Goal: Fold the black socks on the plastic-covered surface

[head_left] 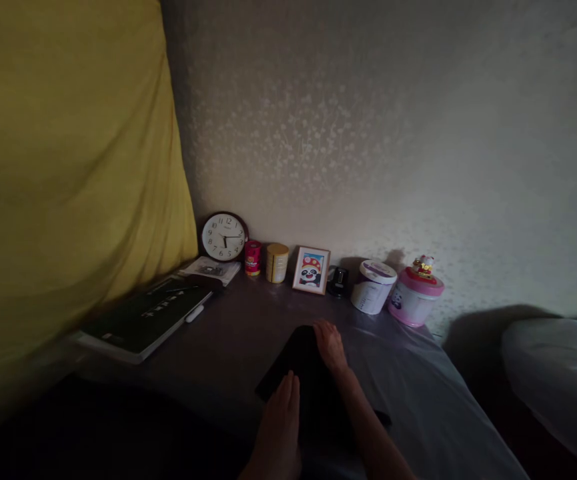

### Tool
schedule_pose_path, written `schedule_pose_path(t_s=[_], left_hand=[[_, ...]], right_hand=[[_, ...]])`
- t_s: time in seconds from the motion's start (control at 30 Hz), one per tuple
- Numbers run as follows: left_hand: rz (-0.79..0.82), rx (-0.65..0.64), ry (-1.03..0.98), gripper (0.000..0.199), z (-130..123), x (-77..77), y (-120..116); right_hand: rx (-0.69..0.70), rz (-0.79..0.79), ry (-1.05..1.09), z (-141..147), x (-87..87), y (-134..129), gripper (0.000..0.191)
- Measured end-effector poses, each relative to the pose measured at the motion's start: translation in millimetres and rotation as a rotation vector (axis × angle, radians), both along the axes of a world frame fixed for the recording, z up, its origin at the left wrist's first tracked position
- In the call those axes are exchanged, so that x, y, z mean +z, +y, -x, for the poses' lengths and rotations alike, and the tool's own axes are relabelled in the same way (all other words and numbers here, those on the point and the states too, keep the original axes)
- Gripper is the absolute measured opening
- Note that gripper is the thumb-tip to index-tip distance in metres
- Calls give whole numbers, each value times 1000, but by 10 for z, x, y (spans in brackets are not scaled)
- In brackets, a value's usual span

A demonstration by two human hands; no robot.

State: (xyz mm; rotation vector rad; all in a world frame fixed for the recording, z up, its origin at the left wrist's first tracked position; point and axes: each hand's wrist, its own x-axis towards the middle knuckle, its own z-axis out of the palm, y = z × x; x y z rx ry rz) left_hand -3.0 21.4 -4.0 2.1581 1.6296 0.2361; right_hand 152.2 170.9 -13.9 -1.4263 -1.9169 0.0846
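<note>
A dark piece of cloth, black and angular in outline, lies on the table in front of me; its exact kind is too dark to make out. My left hand rests against its left part, fingers straight and close together. On the far right edge of the cloth lies my right hand, its fingers stretched over the fabric. Neither hand visibly grips the cloth. A narrow dark end of the cloth sticks out to the right from beneath my right forearm.
Along the wall stand a round clock, a red can, a yellow tin, a framed panda picture, a white tub and a pink-lidded tub bearing a figurine. A large dark-green book and white marker lie left.
</note>
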Motion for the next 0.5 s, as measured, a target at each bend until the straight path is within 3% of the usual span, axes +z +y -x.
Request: schedule_pose_path(t_s=[0.1,0.2,0.27,0.43,0.5], left_hand=[[-46,21,-28,94,-11,-130,21],[-92,34,-39,96,-29,-216,44],[-78,38,-20,95,-37,-203,44],[-60,38,-36,93,-14,-140,26],[-76,40,-68,95,3,-150,31]], right_hand=[[107,-93,112,63,-17,-397,33],[290,-35,19,131,-121,-578,29],[255,-33,-31,126,-169,-487,31],[-22,-103,2,0,-84,-186,35],[11,-144,27,-1,-52,-262,34]])
